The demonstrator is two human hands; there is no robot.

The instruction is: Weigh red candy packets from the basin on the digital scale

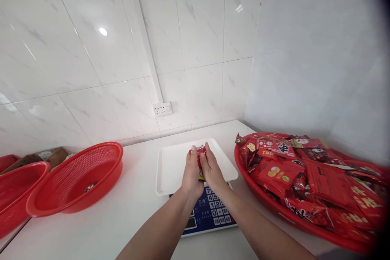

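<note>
I've got the left hand [191,176] and right hand [213,172] pressed together, squeezing a mostly hidden red packet [201,151] between them, over the near edge of the white tray [172,162] atop the scale [202,215]! Toward the table's [137,199] right edge, a red basket [268,202] brims with snacks [277,174].

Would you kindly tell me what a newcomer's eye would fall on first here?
Probably the red basin heaped with red snack packets, on the right. Next, at the centre, the left hand and right hand held around a partly hidden red item over the white tray of a scale. On the left, the red perforated basket stands out.
</note>
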